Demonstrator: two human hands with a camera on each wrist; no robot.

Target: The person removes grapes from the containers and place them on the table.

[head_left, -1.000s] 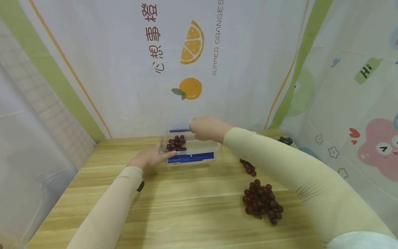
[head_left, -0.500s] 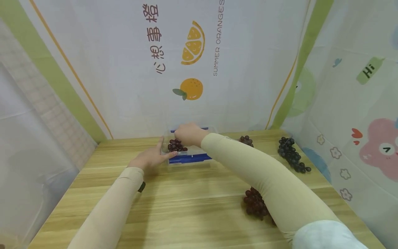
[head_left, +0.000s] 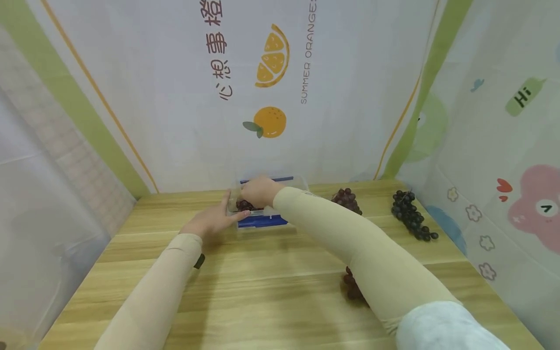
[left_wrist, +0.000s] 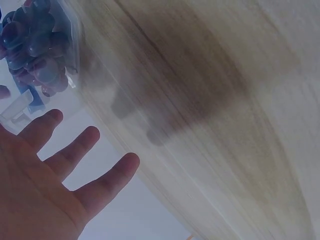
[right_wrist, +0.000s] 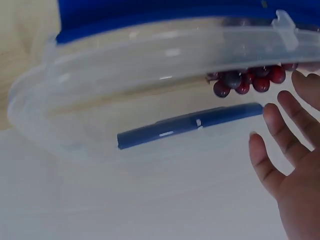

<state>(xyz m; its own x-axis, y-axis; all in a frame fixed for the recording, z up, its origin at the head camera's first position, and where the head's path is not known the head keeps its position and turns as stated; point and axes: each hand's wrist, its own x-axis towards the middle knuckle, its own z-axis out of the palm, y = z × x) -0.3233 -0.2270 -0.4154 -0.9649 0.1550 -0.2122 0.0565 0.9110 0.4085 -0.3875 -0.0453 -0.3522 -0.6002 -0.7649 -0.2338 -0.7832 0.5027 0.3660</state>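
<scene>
A clear plastic box with blue latches stands at the back of the table. A bunch of red grapes lies in its left part. My left hand rests against the box's left end, thumb along the near rim; in the left wrist view its fingers are straight and spread. My right hand is inside the box over the grapes. Seen from the right wrist, its fingers are loosely bent and apart, beside the red grapes; its thumb is hidden.
Right of the box lies a bunch of red grapes. Farther right, near the table's edge, is a bunch of black grapes. More red grapes are partly hidden under my right sleeve. A printed curtain hangs right behind the table.
My right hand has moved left and down within the box, onto the grapes. Its arm has swung left, uncovering the black grapes and the bunch beside the box. The left hand has stayed put.
</scene>
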